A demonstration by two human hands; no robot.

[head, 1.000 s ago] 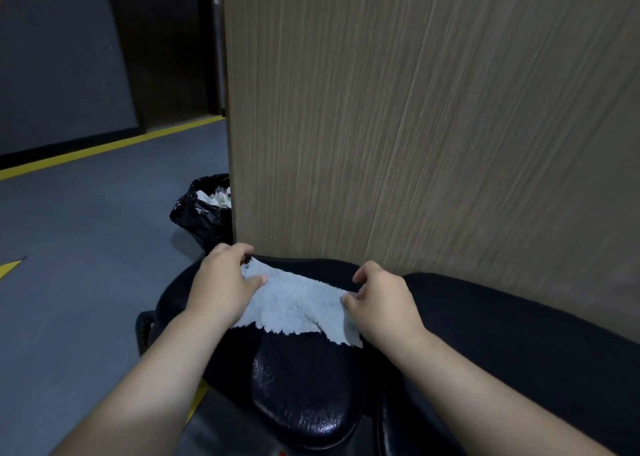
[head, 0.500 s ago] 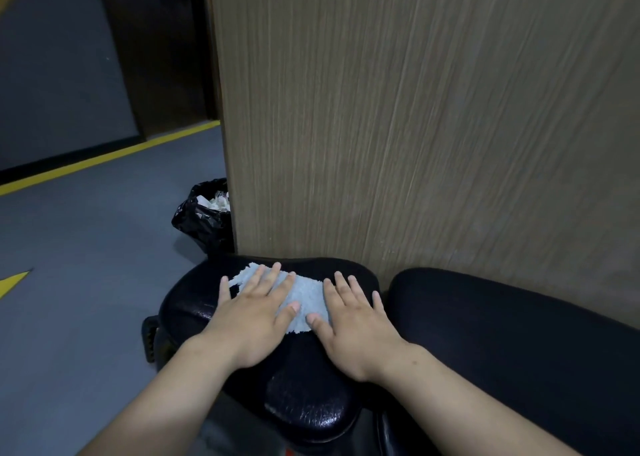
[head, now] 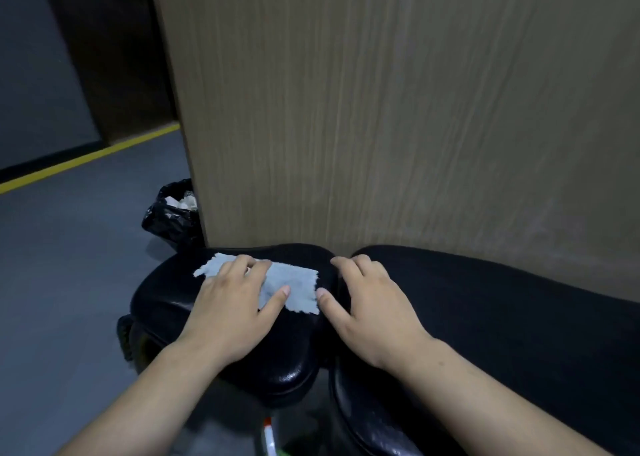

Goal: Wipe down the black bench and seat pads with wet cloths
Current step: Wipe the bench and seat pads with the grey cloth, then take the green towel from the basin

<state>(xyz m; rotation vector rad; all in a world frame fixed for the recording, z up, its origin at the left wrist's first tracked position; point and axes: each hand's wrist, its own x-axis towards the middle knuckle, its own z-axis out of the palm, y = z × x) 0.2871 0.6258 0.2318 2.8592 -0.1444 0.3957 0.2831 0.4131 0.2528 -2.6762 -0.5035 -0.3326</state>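
I am looking down at a small rounded black glossy seat pad [head: 180, 296] pushed up against a tall tan wood-grain panel [head: 381, 109]. A pale blue-white ragged-edged wet cloth [head: 294, 287] is lying flat across the top of this pad, toward its far side. My left hand [head: 235, 306] is pressing palm-down on the cloth's left part, fingers spread and flat, so its grip is released, nothing clasped. The thumb is reaching across the cloth's near edge. My right hand [head: 374, 310] is resting palm-down at the right edge of the same pad, over the gap between it and the long black padded bench surface [head: 502, 310] beside it. Its thumb tip is sitting just beside the cloth's lower right corner; I cannot tell whether it is touching. The fingers are lying loosely curved over the pad's rim, the grip also released. To the left, on the grey floor [head: 62, 248], a black plastic rubbish bag holding white crumpled waste [head: 169, 216] is standing by the panel's corner. A yellow painted line [head: 86, 159] is running across the floor farther off.
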